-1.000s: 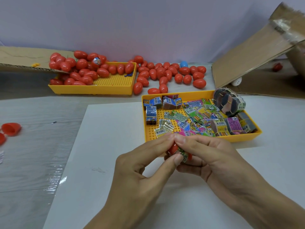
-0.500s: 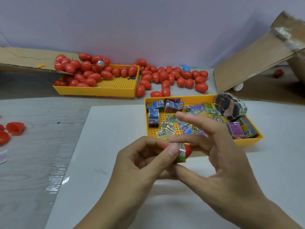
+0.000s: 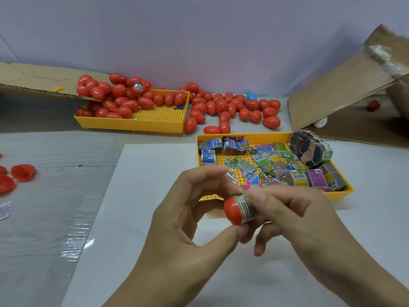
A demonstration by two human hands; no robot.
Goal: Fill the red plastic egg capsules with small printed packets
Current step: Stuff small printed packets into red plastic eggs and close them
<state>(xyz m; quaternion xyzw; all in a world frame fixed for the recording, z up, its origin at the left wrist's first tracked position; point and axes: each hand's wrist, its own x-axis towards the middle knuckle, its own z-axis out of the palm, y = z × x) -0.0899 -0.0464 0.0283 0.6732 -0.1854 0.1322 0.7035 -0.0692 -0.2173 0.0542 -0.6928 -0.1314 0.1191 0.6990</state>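
A red egg capsule half (image 3: 232, 210) with a rolled printed packet (image 3: 247, 207) sticking out of it is held between both hands above the white sheet. My left hand (image 3: 183, 229) pinches the capsule from below with thumb and fingers. My right hand (image 3: 294, 220) pinches the packet end with its fingertips. The near yellow tray (image 3: 338, 197) holds several loose printed packets (image 3: 261, 165) and bundled stacks (image 3: 311, 149).
A far yellow tray (image 3: 159, 122) carries several red eggs (image 3: 124, 100); more red eggs (image 3: 230, 109) lie on the table behind, with one blue egg (image 3: 251, 96). Open red halves (image 3: 22, 172) sit at the left edge. Cardboard flaps (image 3: 345, 85) stand at right and far left.
The capsule has turned so its red end points left and the packet sits deeper in it. My right hand's fingers have closed back onto the packet end.
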